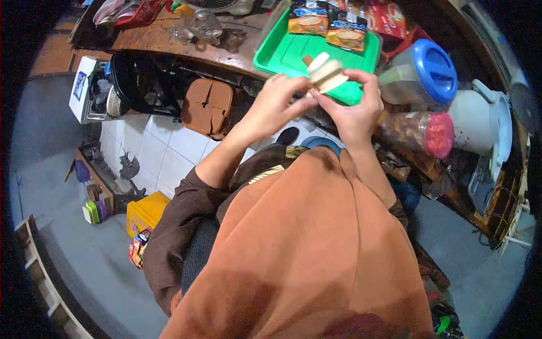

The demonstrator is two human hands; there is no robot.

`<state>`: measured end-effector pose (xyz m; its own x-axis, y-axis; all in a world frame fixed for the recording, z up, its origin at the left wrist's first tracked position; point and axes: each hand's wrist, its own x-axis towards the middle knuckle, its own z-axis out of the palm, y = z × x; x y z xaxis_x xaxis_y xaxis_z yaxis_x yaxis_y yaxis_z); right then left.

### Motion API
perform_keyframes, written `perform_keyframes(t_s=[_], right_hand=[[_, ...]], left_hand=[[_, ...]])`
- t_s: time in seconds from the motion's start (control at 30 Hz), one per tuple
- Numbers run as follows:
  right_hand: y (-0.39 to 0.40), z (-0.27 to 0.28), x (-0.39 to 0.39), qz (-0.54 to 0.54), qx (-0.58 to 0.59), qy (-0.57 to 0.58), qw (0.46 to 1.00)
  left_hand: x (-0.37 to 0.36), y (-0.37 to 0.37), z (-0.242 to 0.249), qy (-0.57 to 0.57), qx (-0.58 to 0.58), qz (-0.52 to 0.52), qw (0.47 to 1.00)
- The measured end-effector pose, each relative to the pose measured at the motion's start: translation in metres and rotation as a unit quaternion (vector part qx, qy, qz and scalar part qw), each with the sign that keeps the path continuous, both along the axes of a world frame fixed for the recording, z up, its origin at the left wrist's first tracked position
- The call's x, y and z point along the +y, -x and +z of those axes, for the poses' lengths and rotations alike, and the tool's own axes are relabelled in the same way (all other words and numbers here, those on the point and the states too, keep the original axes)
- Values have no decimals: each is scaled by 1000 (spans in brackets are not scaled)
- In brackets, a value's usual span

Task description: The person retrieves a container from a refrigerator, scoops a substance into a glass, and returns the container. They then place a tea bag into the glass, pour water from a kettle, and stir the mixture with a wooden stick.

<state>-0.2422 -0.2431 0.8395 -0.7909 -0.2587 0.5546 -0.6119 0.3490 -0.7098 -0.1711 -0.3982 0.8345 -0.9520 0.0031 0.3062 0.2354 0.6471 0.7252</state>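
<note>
Over the front edge of a green tray, both hands meet at a small cream-coloured, roll-like thing with a pale flap and a whitish rounded end. My right hand pinches it from the right, index finger at its upper edge and thumb below. From the left, my left hand closes thumb and index finger at its lower left edge. A small brown piece shows beside the whitish end. Several snack packets lie in the tray behind the hands.
A blue-lidded pitcher, a pink-lidded jar and a pale lidded container stand right of the hands. Crumpled clear plastic lies on the wooden table. Below left are a brown stool and a yellow container.
</note>
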Motion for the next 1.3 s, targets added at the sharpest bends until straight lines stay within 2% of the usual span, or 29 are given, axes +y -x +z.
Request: perform_keyframes(t_s=[0.07,0.1,0.17,0.2,0.23,0.3,0.33,0.37,0.43,0.5,0.57,0.67,0.73,0.8,0.87,0.9,0.97,1.0,1.07,1.1,1.17,1.2,1.27,1.3], right_hand=[[3,1,-13,30,24,-14,999],[3,3,-16,40,47,-37,997],[-2,2,-10,2,82,-76,994],[-2,-1,-5,-36,117,-116,986],[-1,-9,1,-40,116,-117,985],[5,-29,18,-7,141,-348,927],[16,-35,23,-3,165,-359,918],[19,-34,19,-3,160,-362,918],[29,-15,12,24,175,-291,940],[48,1,7,3,209,-263,942],[64,15,5,6,197,-213,957],[75,35,7,37,152,-205,966],[78,31,5,36,165,-198,966],[80,31,4,35,178,-189,965],[80,34,4,-15,288,-237,928],[78,35,3,-16,289,-237,927],[71,32,0,-138,359,-180,905],[70,20,0,-139,360,-179,905],[67,-20,3,-209,418,-221,856],[64,-31,3,-211,418,-221,856],[55,-42,-3,-84,388,-351,848],[56,-43,-7,-84,389,-350,848],[61,-38,-19,-28,439,-205,874],[63,-44,-21,-28,437,-205,875]], left_hand=[[-17,6,-1,52,-14,39,998],[-26,6,2,60,-93,52,993],[-41,5,6,44,-59,93,993],[-53,6,0,86,-8,102,991],[-60,2,-1,103,-6,144,984],[-75,0,9,150,1,151,977],[-82,1,8,170,10,165,971],[-89,3,10,184,22,164,969],[-94,5,18,237,45,179,954],[-102,10,17,227,69,167,957],[-105,13,19,144,26,174,974],[-108,18,21,159,42,179,970],[-109,22,21,172,54,178,967],[-105,26,22,202,114,144,962],[-103,30,19,179,113,127,969],[-101,32,18,156,113,111,975],[-99,35,17,182,142,110,967],[-99,37,15,186,153,108,964],[-97,38,16,191,165,106,962],[-94,37,19,150,140,117,972],[-90,35,21,110,115,128,979],[-89,35,22,107,141,123,976],[-89,36,23,105,170,120,972],[-89,37,21,138,180,118,967]])
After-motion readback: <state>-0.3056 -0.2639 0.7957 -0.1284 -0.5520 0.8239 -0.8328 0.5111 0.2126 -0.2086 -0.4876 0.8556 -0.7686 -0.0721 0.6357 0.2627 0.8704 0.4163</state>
